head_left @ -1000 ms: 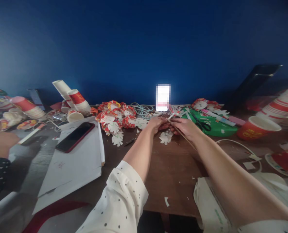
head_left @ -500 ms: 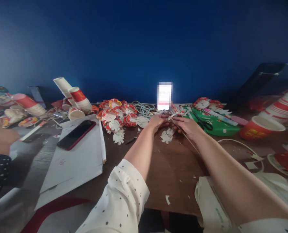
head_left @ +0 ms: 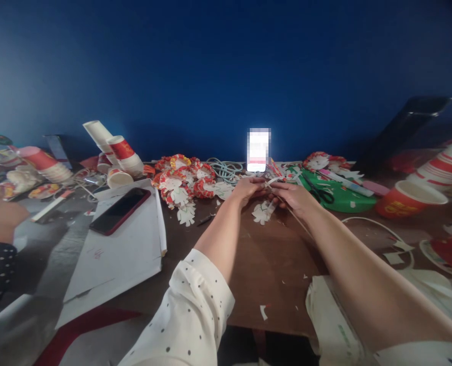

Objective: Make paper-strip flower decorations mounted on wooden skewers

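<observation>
My left hand and my right hand almost meet over the table, fingers pinched. Between the fingertips is a narrow white strip, held from both sides; its exact kind is too small to tell. A thin, pale cord-like strand runs from my right fingers back beneath the right forearm. Just below the hands lies a white paper cutout shaped like a small leafy figure. The fingertips partly hide what they grip.
Red-and-white paper crafts are heaped left of my hands. Black scissors rest on a green sheet at right. A lit phone stands behind. A dark phone, paper cups and another person's arm are around.
My hands stay nearly in place, both still pinching. The white strip between the fingertips has tilted slightly, and the paper cutout below has shifted a little.
</observation>
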### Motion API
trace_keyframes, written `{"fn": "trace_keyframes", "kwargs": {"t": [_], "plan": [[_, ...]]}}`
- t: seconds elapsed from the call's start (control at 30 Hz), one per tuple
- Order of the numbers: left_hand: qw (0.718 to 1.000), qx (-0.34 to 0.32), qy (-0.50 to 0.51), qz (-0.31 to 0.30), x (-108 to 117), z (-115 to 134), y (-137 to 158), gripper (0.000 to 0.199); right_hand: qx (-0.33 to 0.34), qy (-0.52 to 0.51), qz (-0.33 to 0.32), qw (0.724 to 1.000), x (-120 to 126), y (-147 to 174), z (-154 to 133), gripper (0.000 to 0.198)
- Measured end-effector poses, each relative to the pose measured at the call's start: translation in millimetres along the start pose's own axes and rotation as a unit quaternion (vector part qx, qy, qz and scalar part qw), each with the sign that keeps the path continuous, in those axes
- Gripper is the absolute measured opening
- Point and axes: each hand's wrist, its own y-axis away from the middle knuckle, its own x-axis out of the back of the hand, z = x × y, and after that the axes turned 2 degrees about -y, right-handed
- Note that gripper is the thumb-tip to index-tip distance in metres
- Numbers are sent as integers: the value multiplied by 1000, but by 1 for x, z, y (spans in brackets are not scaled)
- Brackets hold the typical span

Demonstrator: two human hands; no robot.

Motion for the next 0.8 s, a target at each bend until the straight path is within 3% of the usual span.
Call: {"fn": "trace_keyframes", "kwargs": {"t": [0.17,0.37,0.5,0.8], "plan": [[1000,8,22,3,0,0,-1,22,-1,-4,12,1000,-1,0,-2,35],[997,6,67,-36,-2,-3,1,17,9,-61,9,998,0,1,-5,31],[997,29,61,-46,-4,-6,3,16,14,-85,7,996,1,0,-4,38],[997,42,59,-35,-1,-5,-2,9,50,62,18,997,2,-4,3,43]]}}
